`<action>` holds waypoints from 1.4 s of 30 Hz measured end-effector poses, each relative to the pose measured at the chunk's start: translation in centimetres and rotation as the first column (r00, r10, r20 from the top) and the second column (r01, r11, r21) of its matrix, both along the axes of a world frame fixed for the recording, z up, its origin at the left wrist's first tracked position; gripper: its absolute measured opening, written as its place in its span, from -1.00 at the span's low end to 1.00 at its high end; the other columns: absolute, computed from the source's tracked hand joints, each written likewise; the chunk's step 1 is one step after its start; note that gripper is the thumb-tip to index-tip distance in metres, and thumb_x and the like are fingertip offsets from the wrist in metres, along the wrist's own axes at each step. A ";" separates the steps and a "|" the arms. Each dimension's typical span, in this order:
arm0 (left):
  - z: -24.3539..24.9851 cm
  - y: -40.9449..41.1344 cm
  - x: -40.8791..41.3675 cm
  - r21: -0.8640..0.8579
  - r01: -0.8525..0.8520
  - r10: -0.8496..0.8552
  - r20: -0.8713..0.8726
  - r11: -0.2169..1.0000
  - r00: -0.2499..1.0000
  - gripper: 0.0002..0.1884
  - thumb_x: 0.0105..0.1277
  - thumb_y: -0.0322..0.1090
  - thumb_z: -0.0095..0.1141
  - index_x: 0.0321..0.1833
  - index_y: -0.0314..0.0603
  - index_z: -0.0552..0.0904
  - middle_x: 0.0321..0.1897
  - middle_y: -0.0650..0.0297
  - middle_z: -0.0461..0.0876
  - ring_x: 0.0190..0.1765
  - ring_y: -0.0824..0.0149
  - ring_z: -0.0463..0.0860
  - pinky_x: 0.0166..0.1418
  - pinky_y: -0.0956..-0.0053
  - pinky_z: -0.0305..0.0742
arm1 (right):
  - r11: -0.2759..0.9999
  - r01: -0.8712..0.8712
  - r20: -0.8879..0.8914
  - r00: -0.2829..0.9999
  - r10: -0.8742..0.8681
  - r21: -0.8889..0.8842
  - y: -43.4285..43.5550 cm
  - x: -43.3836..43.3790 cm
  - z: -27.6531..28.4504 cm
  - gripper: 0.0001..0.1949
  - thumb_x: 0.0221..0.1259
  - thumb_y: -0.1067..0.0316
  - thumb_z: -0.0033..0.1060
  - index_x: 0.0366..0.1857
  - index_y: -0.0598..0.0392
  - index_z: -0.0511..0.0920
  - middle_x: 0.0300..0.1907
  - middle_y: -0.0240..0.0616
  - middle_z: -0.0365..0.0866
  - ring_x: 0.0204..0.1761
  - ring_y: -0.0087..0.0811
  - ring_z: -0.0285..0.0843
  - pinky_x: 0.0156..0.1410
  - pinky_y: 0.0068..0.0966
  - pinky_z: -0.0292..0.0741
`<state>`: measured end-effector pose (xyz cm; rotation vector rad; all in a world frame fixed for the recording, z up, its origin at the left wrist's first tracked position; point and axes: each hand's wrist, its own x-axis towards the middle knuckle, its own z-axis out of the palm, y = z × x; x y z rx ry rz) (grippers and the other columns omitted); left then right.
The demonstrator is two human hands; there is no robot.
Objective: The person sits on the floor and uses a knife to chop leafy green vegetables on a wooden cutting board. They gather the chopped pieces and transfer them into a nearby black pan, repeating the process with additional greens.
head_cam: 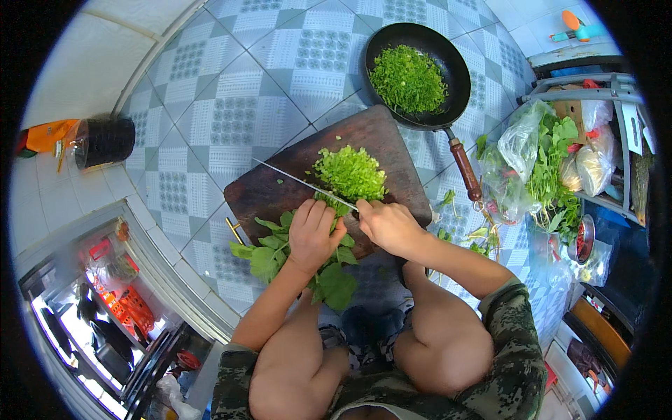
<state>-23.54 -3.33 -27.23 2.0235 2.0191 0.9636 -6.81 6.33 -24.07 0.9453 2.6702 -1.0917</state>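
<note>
My right hand [389, 226] grips a knife [304, 183] whose long, thin blade points up and left across a dark wooden cutting board [399, 152]. My left hand [315, 231] presses down on a bunch of leafy greens [273, 257] at the board's near edge, beside the blade. The broad leaves hang over that edge towards my legs. Finely chopped pale green stems [350, 172] lie in a heap just beyond the blade. A black frying pan [462, 79] with a wooden handle stands past the board and holds chopped greens [408, 79]. The knife's handle is hidden in my right fist.
The board rests low over the patterned tile floor [226, 121]. Plant scraps [485, 236] lie on the floor at the right, near a metal rack [625, 142] with plastic bags [525, 136] and leafy vegetables. A metal bowl [585, 239] stands below these. A dark cylindrical container [110, 140] is at the left wall.
</note>
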 end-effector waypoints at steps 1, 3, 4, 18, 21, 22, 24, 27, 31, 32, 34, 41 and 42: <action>0.0 -0.1 -0.1 -0.005 0.006 -0.006 -0.005 1.000 1.000 -0.70 -0.09 -0.46 0.35 -0.26 -0.30 0.57 -0.19 0.03 0.56 -0.05 -0.06 0.57 0.03 0.15 0.53 | 1.000 0.000 0.001 1.000 0.000 0.001 0.1 0.2 0.1 -0.82 0.23 0.34 0.11 -0.22 0.19 0.39 -0.36 0.02 0.61 -0.38 0.10 0.62 -0.28 -0.05 0.54; 0.2 0.1 0.0 0.020 0.005 -0.004 -0.022 1.000 1.000 -0.70 -0.08 -0.46 0.34 -0.25 -0.29 0.57 -0.19 0.04 0.56 -0.06 -0.06 0.57 0.02 0.16 0.53 | 1.000 0.005 0.002 1.000 -0.005 0.011 0.9 0.9 0.7 -0.81 0.23 0.33 0.12 -0.22 0.19 0.41 -0.38 0.07 0.61 -0.39 0.10 0.64 -0.28 -0.07 0.57; 0.1 -0.3 0.1 0.022 -0.002 0.002 -0.028 1.000 1.000 -0.70 -0.08 -0.46 0.34 -0.25 -0.29 0.57 -0.19 0.04 0.56 -0.06 -0.06 0.56 0.01 0.16 0.53 | 0.999 0.014 -0.022 1.000 -0.013 0.031 0.7 1.5 1.5 -0.82 0.23 0.33 0.12 -0.22 0.18 0.41 -0.38 0.07 0.60 -0.40 0.10 0.64 -0.30 -0.06 0.55; 0.3 -0.2 -0.2 -0.028 0.020 -0.021 -0.019 0.999 1.000 -0.66 -0.03 -0.44 0.30 -0.14 -0.34 0.63 -0.10 0.07 0.58 0.00 0.00 0.56 0.04 0.22 0.55 | 0.982 -0.122 0.144 0.984 0.102 0.145 -0.4 2.6 5.1 -0.83 0.23 0.34 0.15 -0.26 0.18 0.41 -0.42 -0.02 0.57 -0.47 -0.01 0.65 -0.38 -0.19 0.58; 0.3 -0.4 -0.3 -0.031 0.011 -0.012 -0.014 0.999 1.000 -0.67 -0.04 -0.44 0.32 -0.17 -0.32 0.62 -0.13 0.06 0.58 -0.02 -0.02 0.57 0.03 0.20 0.55 | 0.978 -0.126 0.135 0.985 0.104 0.164 -0.8 1.8 4.2 -0.84 0.22 0.35 0.14 -0.28 0.18 0.41 -0.44 -0.03 0.58 -0.48 -0.05 0.66 -0.40 -0.22 0.59; 0.2 -0.3 -0.2 -0.022 0.006 -0.006 -0.007 1.000 1.000 -0.68 -0.05 -0.44 0.34 -0.19 -0.31 0.61 -0.16 0.05 0.58 -0.04 -0.04 0.57 0.03 0.19 0.55 | 0.977 -0.120 0.111 0.989 0.102 0.175 -0.6 1.3 3.5 -0.84 0.23 0.35 0.14 -0.28 0.18 0.40 -0.45 -0.03 0.58 -0.48 -0.06 0.66 -0.39 -0.22 0.59; 0.1 -0.1 0.2 -0.009 0.001 -0.001 -0.002 1.000 1.000 -0.69 -0.06 -0.44 0.36 -0.22 -0.29 0.61 -0.18 0.04 0.58 -0.05 -0.07 0.58 0.04 0.17 0.55 | 0.975 -0.114 0.051 0.993 0.106 0.190 -0.1 0.1 1.2 -0.85 0.23 0.36 0.11 -0.29 0.17 0.41 -0.48 -0.03 0.60 -0.48 -0.08 0.67 -0.37 -0.24 0.61; 0.1 -0.2 0.2 -0.001 -0.011 0.011 -0.017 1.000 1.000 -0.70 -0.06 -0.43 0.37 -0.24 -0.29 0.60 -0.17 0.04 0.58 -0.04 -0.07 0.58 0.06 0.17 0.55 | 0.992 -0.034 -0.037 0.999 0.039 0.121 0.3 -0.7 0.3 -0.83 0.24 0.33 0.11 -0.26 0.18 0.41 -0.47 -0.03 0.60 -0.45 0.02 0.66 -0.32 -0.13 0.59; 0.0 -0.2 0.0 0.008 -0.012 0.012 -0.010 1.000 1.000 -0.69 -0.06 -0.43 0.37 -0.23 -0.29 0.61 -0.17 0.04 0.58 -0.03 -0.07 0.58 0.07 0.17 0.54 | 0.995 -0.027 0.022 0.999 0.025 0.097 0.4 1.2 1.4 -0.81 0.23 0.31 0.14 -0.24 0.17 0.40 -0.46 -0.04 0.58 -0.46 0.04 0.64 -0.31 -0.09 0.58; -0.1 -0.5 -0.1 -0.001 -0.013 0.013 -0.008 1.000 1.000 -0.69 -0.06 -0.43 0.37 -0.23 -0.30 0.61 -0.18 0.05 0.58 -0.04 -0.07 0.58 0.07 0.17 0.54 | 0.994 -0.041 0.036 0.999 0.038 0.098 0.1 1.7 2.5 -0.81 0.23 0.31 0.15 -0.24 0.17 0.41 -0.45 -0.04 0.57 -0.46 0.03 0.64 -0.32 -0.10 0.58; 0.0 -0.4 -0.2 0.011 0.001 -0.001 -0.025 1.000 1.000 -0.70 -0.03 -0.43 0.33 -0.20 -0.33 0.62 -0.14 0.05 0.58 -0.02 -0.02 0.57 0.05 0.21 0.55 | 0.990 -0.067 0.077 0.995 0.057 0.125 -0.7 2.1 4.9 -0.80 0.22 0.32 0.17 -0.25 0.18 0.41 -0.44 -0.03 0.57 -0.48 0.00 0.64 -0.36 -0.14 0.58; 0.1 -0.4 0.1 -0.004 -0.001 0.001 -0.028 1.000 1.000 -0.70 -0.01 -0.43 0.31 -0.18 -0.33 0.62 -0.13 0.05 0.57 0.00 -0.02 0.57 0.05 0.20 0.55 | 0.967 -0.112 0.069 0.993 0.099 0.228 -0.9 -0.6 2.1 -0.89 0.23 0.40 0.08 -0.32 0.20 0.42 -0.47 -0.05 0.59 -0.49 -0.12 0.67 -0.41 -0.29 0.60; 0.1 -0.3 0.2 -0.002 -0.004 0.004 -0.030 1.000 1.000 -0.70 -0.01 -0.43 0.31 -0.18 -0.33 0.62 -0.14 0.05 0.57 -0.01 -0.02 0.57 0.06 0.20 0.55 | 0.971 -0.092 0.021 0.996 0.090 0.220 -0.7 -1.2 1.2 -0.89 0.23 0.39 0.06 -0.32 0.19 0.42 -0.48 -0.03 0.61 -0.49 -0.09 0.67 -0.39 -0.26 0.61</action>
